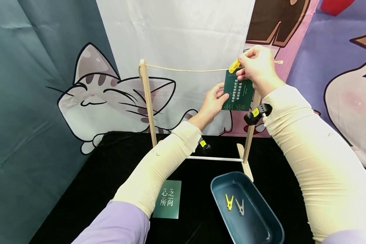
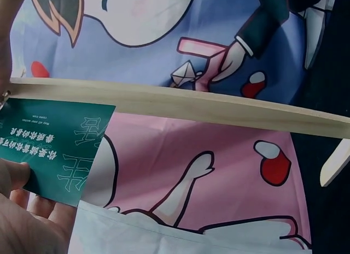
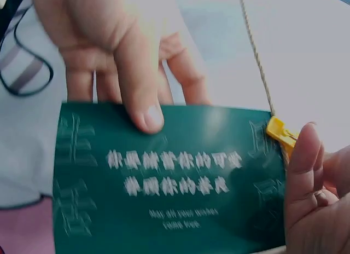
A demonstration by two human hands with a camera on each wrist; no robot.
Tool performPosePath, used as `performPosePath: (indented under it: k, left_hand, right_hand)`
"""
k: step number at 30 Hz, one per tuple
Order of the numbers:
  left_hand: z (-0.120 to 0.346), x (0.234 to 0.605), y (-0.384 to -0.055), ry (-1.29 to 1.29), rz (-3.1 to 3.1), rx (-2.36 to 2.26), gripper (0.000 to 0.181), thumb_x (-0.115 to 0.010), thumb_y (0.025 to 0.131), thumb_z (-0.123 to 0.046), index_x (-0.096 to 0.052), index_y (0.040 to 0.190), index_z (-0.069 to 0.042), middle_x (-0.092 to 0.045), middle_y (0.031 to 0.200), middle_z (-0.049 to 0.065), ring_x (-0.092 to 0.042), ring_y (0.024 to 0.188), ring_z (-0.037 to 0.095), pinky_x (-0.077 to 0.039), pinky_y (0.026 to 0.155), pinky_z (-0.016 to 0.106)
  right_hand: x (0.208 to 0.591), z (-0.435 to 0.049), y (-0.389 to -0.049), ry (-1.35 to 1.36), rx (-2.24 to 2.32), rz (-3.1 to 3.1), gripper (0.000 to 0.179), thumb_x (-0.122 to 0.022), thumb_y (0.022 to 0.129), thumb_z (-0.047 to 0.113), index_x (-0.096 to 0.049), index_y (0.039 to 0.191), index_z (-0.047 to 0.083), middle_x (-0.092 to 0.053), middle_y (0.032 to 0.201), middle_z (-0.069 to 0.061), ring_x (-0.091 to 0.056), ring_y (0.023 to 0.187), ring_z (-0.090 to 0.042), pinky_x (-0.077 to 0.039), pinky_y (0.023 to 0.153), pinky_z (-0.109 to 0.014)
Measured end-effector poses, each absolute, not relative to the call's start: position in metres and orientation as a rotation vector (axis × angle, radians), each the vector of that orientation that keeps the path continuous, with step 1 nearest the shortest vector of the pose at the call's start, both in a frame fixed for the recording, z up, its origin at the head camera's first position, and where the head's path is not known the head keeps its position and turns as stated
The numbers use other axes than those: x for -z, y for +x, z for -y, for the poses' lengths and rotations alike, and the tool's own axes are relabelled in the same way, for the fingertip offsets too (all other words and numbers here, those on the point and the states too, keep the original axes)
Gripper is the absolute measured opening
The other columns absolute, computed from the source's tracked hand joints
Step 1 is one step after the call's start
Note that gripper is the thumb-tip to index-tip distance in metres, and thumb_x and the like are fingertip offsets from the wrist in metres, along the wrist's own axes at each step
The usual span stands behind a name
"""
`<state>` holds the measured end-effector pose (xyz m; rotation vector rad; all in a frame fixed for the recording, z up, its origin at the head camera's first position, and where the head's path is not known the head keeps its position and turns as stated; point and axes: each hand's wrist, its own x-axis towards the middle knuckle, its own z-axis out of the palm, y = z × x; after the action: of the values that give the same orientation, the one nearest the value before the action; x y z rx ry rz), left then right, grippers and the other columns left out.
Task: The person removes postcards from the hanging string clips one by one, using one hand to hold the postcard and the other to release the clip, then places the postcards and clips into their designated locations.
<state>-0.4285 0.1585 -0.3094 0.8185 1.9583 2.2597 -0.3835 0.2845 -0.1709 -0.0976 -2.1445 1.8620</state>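
Note:
A green card [image 1: 243, 93] with white writing hangs upright against the rope [image 1: 186, 70], near its right end. My left hand [image 1: 211, 103] pinches the card's left edge, thumb on the printed face and fingers behind, as the right wrist view shows. At the card's top edge is a yellow clothespin [image 1: 234, 65], and my right hand [image 1: 259, 69] holds it between thumb and fingers. In the right wrist view the clothespin's tip [image 3: 276, 125] meets both the rope and the card's corner. Whether its jaws bite fully on both cannot be told.
The rope runs between two wooden posts [image 1: 147, 101] of a stand with a white lower bar [image 1: 215, 158]. A second green card [image 1: 170, 200] lies on the black cloth [image 1: 195, 227]. The blue tray [image 1: 262, 223] holds a yellow clothespin [image 1: 229, 202] and a grey clothespin [image 1: 240, 207].

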Motion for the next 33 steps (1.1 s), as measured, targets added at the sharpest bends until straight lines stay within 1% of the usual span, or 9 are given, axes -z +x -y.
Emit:
performPosePath:
  k: [6, 10, 14, 18, 20, 23, 27, 29, 33]
  left_hand:
    - [-0.156, 0.312, -0.431, 0.769, -1.992, -2.248, 0.035, -0.054, 0.104, -0.005, -0.055, 0.139, -0.012, -0.072, 0.119, 0.010, -0.071, 0.098, 0.018, -0.059, 0.078, 0.028]
    - [-0.153, 0.318, -0.433, 0.732, -1.985, -2.238, 0.036, -0.054, 0.104, -0.006, -0.054, 0.140, -0.013, -0.071, 0.121, 0.010, -0.071, 0.098, 0.020, -0.059, 0.078, 0.030]
    - [-0.150, 0.326, -0.437, 0.680, -1.971, -2.210, 0.038, -0.054, 0.104, -0.005, -0.053, 0.141, -0.013, -0.071, 0.123, 0.011, -0.073, 0.096, 0.024, -0.060, 0.078, 0.032]
    - [-0.148, 0.333, -0.441, 0.625, -1.947, -2.196, 0.042, -0.055, 0.103, -0.004, -0.051, 0.144, -0.015, -0.071, 0.122, 0.010, -0.073, 0.094, 0.024, -0.060, 0.077, 0.033]
    - [-0.147, 0.337, -0.443, 0.601, -1.927, -2.201, 0.046, -0.055, 0.103, -0.004, -0.049, 0.146, -0.018, -0.072, 0.121, 0.009, -0.073, 0.093, 0.024, -0.061, 0.075, 0.034]
    - [-0.145, 0.344, -0.446, 0.580, -1.896, -2.221, 0.053, -0.055, 0.103, -0.002, -0.044, 0.149, -0.025, -0.072, 0.118, 0.010, -0.073, 0.091, 0.023, -0.061, 0.073, 0.035]
    - [-0.139, 0.353, -0.449, 0.583, -1.868, -2.255, 0.065, -0.054, 0.102, 0.002, -0.038, 0.153, -0.033, -0.071, 0.115, 0.015, -0.073, 0.089, 0.027, -0.062, 0.070, 0.039]
    - [-0.134, 0.358, -0.448, 0.585, -1.870, -2.256, 0.065, -0.055, 0.101, 0.003, -0.041, 0.151, -0.035, -0.071, 0.116, 0.016, -0.073, 0.090, 0.029, -0.062, 0.070, 0.041]
    - [-0.123, 0.370, -0.445, 0.557, -1.918, -2.204, 0.047, -0.059, 0.100, -0.001, -0.061, 0.139, -0.028, -0.072, 0.119, 0.010, -0.073, 0.094, 0.025, -0.062, 0.073, 0.039]
  right_hand:
    - [0.175, -0.278, -0.391, -0.184, -2.096, 1.936, 0.010, -0.064, 0.099, 0.014, -0.056, 0.099, 0.009, -0.065, 0.085, -0.007, -0.064, 0.049, -0.012, -0.056, 0.048, -0.024]
    - [0.178, -0.276, -0.396, -0.201, -2.218, 1.866, 0.014, -0.063, 0.099, 0.021, -0.056, 0.105, 0.011, -0.062, 0.100, -0.008, -0.065, 0.055, -0.013, -0.057, 0.052, -0.024]
    - [0.184, -0.279, -0.396, -0.119, -2.292, 1.815, 0.021, -0.060, 0.101, 0.028, -0.056, 0.112, 0.011, -0.055, 0.111, -0.008, -0.064, 0.058, -0.014, -0.058, 0.053, -0.024]
    - [0.193, -0.284, -0.395, 0.017, -2.286, 1.751, 0.021, -0.060, 0.102, 0.027, -0.055, 0.118, 0.015, -0.054, 0.105, -0.010, -0.061, 0.051, -0.016, -0.056, 0.048, -0.025]
    - [0.198, -0.286, -0.394, 0.068, -2.261, 1.733, 0.018, -0.060, 0.102, 0.025, -0.055, 0.117, 0.015, -0.056, 0.098, -0.010, -0.059, 0.048, -0.015, -0.055, 0.045, -0.024]
    - [0.207, -0.291, -0.393, 0.107, -2.240, 1.735, 0.014, -0.060, 0.103, 0.024, -0.059, 0.111, 0.012, -0.059, 0.091, -0.008, -0.057, 0.045, -0.014, -0.053, 0.043, -0.023]
    - [0.222, -0.296, -0.392, 0.126, -2.234, 1.796, 0.018, -0.060, 0.103, 0.024, -0.062, 0.100, 0.006, -0.062, 0.084, -0.004, -0.057, 0.045, -0.011, -0.052, 0.042, -0.021]
    - [0.232, -0.298, -0.391, 0.140, -2.219, 1.852, 0.021, -0.061, 0.102, 0.025, -0.064, 0.098, 0.005, -0.062, 0.082, -0.003, -0.057, 0.046, -0.011, -0.052, 0.044, -0.022]
    - [0.256, -0.302, -0.386, 0.192, -2.178, 1.995, 0.024, -0.063, 0.102, 0.027, -0.068, 0.094, 0.005, -0.063, 0.082, -0.003, -0.060, 0.050, -0.013, -0.055, 0.047, -0.025]
